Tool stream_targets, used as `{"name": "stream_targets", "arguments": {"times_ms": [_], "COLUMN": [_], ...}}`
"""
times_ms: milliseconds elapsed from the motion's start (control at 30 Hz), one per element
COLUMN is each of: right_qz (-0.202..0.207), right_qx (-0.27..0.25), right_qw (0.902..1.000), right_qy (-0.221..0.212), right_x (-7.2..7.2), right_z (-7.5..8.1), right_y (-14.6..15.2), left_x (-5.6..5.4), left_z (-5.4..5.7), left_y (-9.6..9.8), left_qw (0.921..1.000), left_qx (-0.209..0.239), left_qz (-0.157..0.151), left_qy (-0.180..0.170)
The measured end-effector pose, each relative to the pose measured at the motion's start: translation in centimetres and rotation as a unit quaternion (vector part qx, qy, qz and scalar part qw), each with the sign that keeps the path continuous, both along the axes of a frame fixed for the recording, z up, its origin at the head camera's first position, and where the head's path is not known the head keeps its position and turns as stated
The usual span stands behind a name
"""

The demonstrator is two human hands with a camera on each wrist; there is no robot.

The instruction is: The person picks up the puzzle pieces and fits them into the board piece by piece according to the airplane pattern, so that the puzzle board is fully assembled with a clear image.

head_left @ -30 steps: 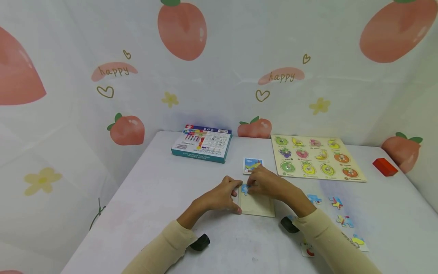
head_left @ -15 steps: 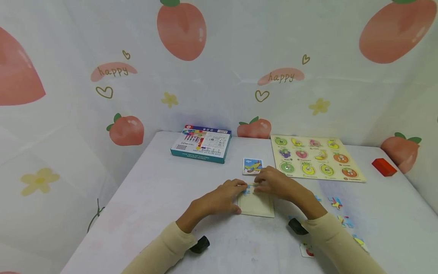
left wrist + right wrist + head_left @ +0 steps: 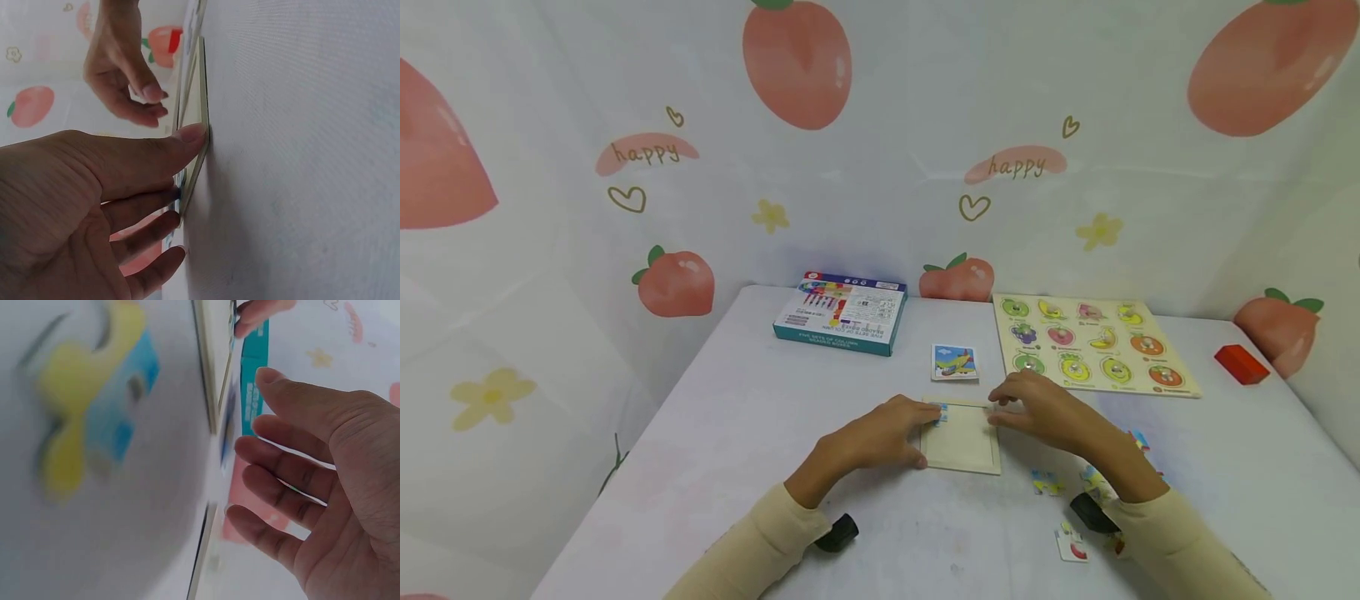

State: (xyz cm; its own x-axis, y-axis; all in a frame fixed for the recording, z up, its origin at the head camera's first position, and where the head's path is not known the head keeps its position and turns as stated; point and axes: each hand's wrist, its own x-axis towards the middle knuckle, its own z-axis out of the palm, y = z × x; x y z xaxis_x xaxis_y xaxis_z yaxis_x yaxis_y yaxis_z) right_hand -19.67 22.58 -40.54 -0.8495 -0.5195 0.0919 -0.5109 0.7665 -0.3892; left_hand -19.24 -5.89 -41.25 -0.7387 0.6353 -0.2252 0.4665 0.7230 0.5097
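My left hand grips the left side of a small square wooden puzzle tray, thumb at the near corner. Its index finger rests by a blue jigsaw piece in the tray's far left corner. In the left wrist view the thumb lies on the tray's edge. My right hand hovers by the tray's far right corner, fingers loosely bent and holding nothing. Its spread fingers also show in the right wrist view, with a blurred yellow and blue jigsaw piece on the table beyond.
Behind the tray lies a picture card with a plane. Loose jigsaw pieces lie right, partly under my right forearm. Farther back are a teal-edged box, a fruit puzzle board and a red block.
My right hand has let go of the blue jigsaw piece and moved right, away from the tray's far left corner. My left index finger has shifted over to that piece.
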Motion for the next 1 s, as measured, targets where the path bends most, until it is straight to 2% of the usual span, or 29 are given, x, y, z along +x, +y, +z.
{"name": "stream_targets", "arguments": {"times_ms": [400, 800, 1000], "right_qz": [-0.056, -0.127, -0.134], "right_qx": [0.001, 0.008, 0.005], "right_qw": [0.9980, 0.9910, 0.9895], "right_qy": [0.030, -0.040, -0.055], "right_x": [2.2, 3.5, 3.5], "right_z": [0.0, -0.2, -0.5], "right_y": [5.4, 9.7, 11.3], "left_x": [-0.2, -0.1, -0.1], "left_z": [0.0, 0.0, 0.1], "left_y": [-0.4, -0.4, -0.4], "left_qw": [0.9999, 0.9999, 0.9999], "left_qx": [0.010, 0.007, 0.003], "left_qz": [0.000, -0.001, -0.002], "left_qy": [0.005, 0.011, 0.010]}}
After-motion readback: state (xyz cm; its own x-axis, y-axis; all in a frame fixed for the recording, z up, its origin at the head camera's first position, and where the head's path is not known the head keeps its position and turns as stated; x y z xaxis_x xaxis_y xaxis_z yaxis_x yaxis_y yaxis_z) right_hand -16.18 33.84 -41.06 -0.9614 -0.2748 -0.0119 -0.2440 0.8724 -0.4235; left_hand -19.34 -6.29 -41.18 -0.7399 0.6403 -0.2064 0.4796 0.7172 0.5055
